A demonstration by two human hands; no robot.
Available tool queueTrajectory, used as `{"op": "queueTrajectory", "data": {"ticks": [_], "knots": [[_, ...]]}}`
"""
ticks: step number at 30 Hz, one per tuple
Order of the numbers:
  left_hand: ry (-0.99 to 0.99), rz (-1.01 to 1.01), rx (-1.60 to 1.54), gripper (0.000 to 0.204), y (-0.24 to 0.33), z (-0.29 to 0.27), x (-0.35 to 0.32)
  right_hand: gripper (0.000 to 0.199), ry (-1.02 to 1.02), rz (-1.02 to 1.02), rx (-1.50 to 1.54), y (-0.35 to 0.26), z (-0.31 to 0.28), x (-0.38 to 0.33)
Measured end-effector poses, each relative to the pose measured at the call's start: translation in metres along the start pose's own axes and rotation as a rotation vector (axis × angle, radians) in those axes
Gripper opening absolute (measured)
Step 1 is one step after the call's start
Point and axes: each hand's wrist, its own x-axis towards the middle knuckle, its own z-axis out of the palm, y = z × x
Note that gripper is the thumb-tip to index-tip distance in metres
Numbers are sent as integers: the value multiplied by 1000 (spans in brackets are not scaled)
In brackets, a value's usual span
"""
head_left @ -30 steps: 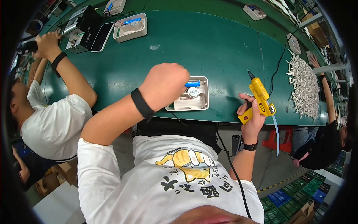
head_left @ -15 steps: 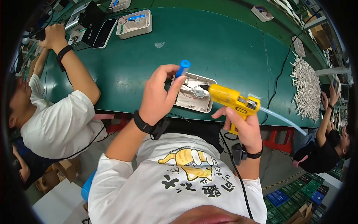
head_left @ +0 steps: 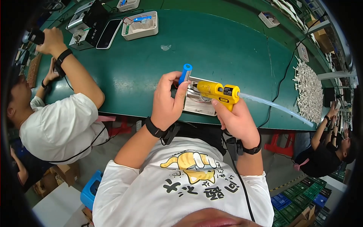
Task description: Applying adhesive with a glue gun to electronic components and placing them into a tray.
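Between the thumb and fingers of my left hand (head_left: 168,99) is a blue cylindrical battery (head_left: 185,73), held tilted at the left end of a white plastic housing (head_left: 203,110). My right hand (head_left: 239,120) grips a yellow hot glue gun (head_left: 215,90). Its dark nozzle sits over the housing's left part, close to my left fingertips; whether it touches anything I cannot tell. A long translucent glue stick (head_left: 278,106) trails from the back of the gun to the right. Much of the housing's inside is hidden by the gun and my hands.
Farther left on the green table (head_left: 234,45) are another white housing (head_left: 140,30) with a blue battery, a phone (head_left: 109,34) and a black box (head_left: 85,32). A pile of small white parts (head_left: 308,92) lies right, beside a black cable. A co-worker's arm (head_left: 81,72) reaches across the left.
The glue gun has moved left, and its nozzle now reaches the battery end of the housing. My left hand and the battery have shifted slightly. The co-worker's left-side arms have moved.
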Motion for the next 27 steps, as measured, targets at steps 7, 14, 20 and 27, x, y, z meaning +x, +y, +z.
{"op": "queueTrajectory", "data": {"ticks": [7, 14, 20, 27], "knots": [[53, 132, 134, 22, 9, -6, 4, 28, -42, 88, 175, 6, -18, -15], [-94, 305, 171, 26, 17, 0, 11, 32, 83, 56, 181, 29, -35, -28], [-120, 230, 159, 26, 17, 6, 7, 26, 132, 88, 223, 44, -33, -26], [-118, 188, 220, 25, 17, 6, 6, 23, 90, 84, 180, 39, -37, -26]]}}
